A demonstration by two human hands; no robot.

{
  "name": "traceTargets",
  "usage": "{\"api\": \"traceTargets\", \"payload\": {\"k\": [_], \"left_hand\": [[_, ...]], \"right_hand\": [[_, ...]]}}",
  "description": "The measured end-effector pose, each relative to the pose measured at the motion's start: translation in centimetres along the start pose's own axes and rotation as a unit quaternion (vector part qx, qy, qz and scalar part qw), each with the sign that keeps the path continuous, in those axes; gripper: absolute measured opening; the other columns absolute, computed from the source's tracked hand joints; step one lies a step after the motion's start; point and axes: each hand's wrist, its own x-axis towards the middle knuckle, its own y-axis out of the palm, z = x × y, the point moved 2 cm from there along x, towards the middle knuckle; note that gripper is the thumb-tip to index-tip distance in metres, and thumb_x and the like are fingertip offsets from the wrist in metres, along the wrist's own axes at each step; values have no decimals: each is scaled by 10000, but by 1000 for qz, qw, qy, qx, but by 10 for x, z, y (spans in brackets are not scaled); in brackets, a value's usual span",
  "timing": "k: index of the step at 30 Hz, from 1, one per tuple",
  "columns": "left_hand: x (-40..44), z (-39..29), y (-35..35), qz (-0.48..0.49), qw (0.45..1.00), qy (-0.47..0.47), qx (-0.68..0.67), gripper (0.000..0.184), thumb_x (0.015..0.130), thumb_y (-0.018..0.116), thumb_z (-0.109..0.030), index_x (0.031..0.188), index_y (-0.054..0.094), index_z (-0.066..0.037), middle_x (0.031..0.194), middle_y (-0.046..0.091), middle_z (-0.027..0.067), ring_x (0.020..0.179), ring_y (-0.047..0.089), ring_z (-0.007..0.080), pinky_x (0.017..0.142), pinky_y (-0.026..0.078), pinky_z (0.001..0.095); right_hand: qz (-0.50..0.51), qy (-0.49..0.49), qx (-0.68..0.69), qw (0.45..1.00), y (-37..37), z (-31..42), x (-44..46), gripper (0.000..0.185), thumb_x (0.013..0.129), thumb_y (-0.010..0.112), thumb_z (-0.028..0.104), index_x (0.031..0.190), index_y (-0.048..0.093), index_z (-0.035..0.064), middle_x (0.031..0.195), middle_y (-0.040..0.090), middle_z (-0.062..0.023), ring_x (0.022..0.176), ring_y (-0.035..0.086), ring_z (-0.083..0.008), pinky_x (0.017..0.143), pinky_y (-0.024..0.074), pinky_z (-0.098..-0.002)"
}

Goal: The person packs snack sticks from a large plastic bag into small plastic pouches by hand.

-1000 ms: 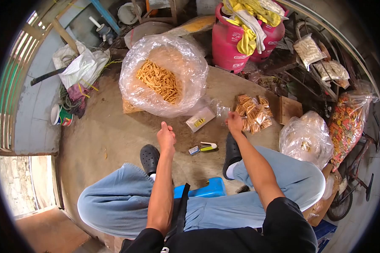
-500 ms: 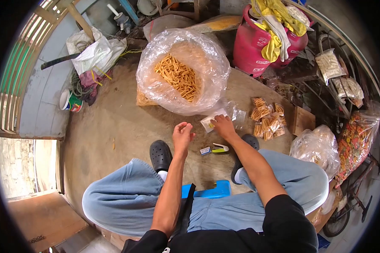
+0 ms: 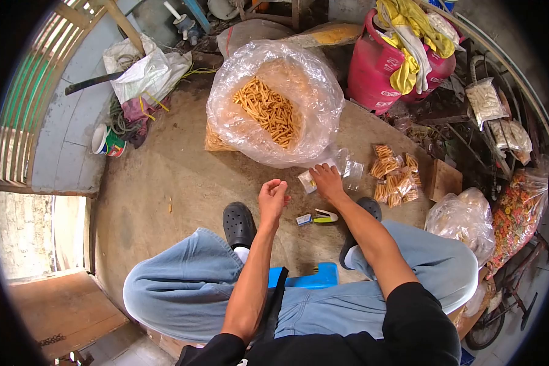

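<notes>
Two bare hands work above a concrete floor (image 3: 165, 244). The right hand (image 3: 327, 181) reaches down onto a white plastic packet (image 3: 307, 182); its fingertips are hidden, so I cannot tell whether they grip it. The left hand (image 3: 273, 198) hangs half open nearby, fingers loosely bent. Beyond both stands a large clear plastic bag (image 3: 323, 91) of brown snack sticks (image 3: 267, 113). Small clear sachets (image 3: 352, 171) lie just right of the packet, near filled snack packs (image 3: 398, 182). A lime-green stapler (image 3: 326, 216) lies beside a small blue-and-white box (image 3: 304, 219), nearer the person.
</notes>
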Motion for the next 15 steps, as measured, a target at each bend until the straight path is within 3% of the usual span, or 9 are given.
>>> {"api": "traceTargets", "payload": {"k": [1,3,13,15], "left_hand": [[-1,-1,1,-1,1000,-3,0,314,872,647,-237,1107,523,-70,966,631,25,680,599,121,608,478,251],[-1,-1,0,-1,1000,-6,2,312,873,646,-237,1105,524,-68,965,629,25,681,600,124,608,478,251],[8,6,3,8,1000,-7,3,317,871,648,-234,1101,525,-53,957,619,36,675,586,119,583,468,239],[10,7,7,7,1000,-5,-3,317,870,648,-233,1098,525,-49,954,618,39,667,583,118,576,463,235]], "right_hand": [[-1,1,1,1000,3,-2,2,171,715,576,88,868,653,95,941,592,-12,967,526,-205,795,409,-359],[112,-5,-8,994,12,-3,6,155,715,576,96,845,659,112,911,596,-20,949,534,-204,791,408,-358],[98,-21,43,994,9,-8,-14,92,699,592,96,779,635,112,856,597,-42,917,553,-213,792,404,-362],[50,-33,92,994,4,-3,-30,89,691,597,97,777,615,108,842,589,-45,891,554,-222,773,411,-360]]}}
